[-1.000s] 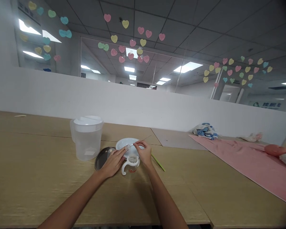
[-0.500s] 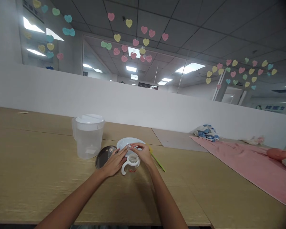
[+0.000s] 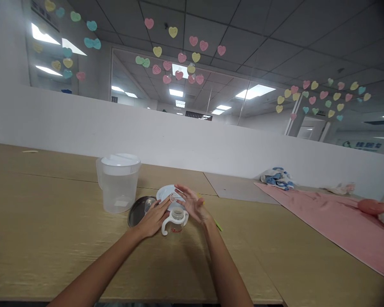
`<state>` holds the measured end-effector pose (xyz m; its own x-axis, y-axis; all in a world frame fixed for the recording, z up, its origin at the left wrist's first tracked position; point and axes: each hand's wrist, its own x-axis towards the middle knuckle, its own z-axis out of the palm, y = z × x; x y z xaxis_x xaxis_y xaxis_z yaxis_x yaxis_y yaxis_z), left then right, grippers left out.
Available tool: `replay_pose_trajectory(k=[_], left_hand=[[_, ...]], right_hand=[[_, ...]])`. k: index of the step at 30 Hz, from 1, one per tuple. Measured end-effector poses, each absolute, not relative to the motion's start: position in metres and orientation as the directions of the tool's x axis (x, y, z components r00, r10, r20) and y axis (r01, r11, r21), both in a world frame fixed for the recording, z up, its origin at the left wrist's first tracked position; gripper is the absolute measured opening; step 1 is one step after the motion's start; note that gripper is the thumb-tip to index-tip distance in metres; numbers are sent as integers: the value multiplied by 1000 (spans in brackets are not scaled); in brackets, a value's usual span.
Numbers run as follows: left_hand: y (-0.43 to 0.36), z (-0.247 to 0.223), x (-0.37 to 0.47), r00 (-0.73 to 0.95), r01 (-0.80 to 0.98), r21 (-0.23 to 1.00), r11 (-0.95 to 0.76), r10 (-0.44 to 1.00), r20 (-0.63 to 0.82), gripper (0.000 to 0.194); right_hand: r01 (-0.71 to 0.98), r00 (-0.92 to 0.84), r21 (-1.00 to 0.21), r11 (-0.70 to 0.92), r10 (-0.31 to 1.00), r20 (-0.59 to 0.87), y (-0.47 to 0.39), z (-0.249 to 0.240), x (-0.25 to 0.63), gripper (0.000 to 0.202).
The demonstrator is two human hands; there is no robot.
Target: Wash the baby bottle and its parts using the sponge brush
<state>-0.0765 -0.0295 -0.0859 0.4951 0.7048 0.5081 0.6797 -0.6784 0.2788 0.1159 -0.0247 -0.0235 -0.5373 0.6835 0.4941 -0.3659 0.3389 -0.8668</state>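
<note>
My left hand (image 3: 153, 218) reaches over the right edge of a dark round tray (image 3: 133, 213), its fingertips at a small clear round piece (image 3: 173, 197). Whether it grips that piece is hard to tell. Another clear rounded item (image 3: 149, 204) lies on the tray beside my fingers. My right hand (image 3: 193, 204) has its fingers spread, with nothing held, over the right side of a pale blue-white plate (image 3: 164, 192). Between my hands, nearer to me, stands a clear bottle (image 3: 176, 222) with white handles, open at the top, red print on its side.
A lidded translucent pitcher (image 3: 120, 189) stands left of the tray. A green stick (image 3: 218, 226) lies partly behind my right wrist. To the right are a pink cloth (image 3: 326, 213), a blue-and-white cloth (image 3: 277, 178) and an orange-red item (image 3: 373, 206).
My right hand has opened from its pinch at the small clear piece, its fingers now spread and raised. The handled bottle has shifted very slightly. My left hand stays nearly in place.
</note>
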Motion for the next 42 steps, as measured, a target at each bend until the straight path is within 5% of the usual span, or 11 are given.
replay_pose_trajectory(k=[12, 22, 35, 42], left_hand=[[-27, -90, -74, 493, 701, 250, -668, 707, 507, 48], [-27, -90, -73, 479, 704, 250, -664, 704, 524, 47], [-29, -87, -74, 499, 696, 239, -677, 695, 518, 47], [-33, -84, -74, 546, 689, 151, -709, 645, 535, 49]], right_hand=[[-413, -502, -881, 232, 749, 433, -18, -28, 116, 78], [-402, -629, -915, 10, 724, 284, -17, -28, 126, 89], [-372, -690, -928, -36, 679, 250, -23, -25, 127, 103], [-374, -639, -925, -64, 741, 207, -20, -29, 126, 85]])
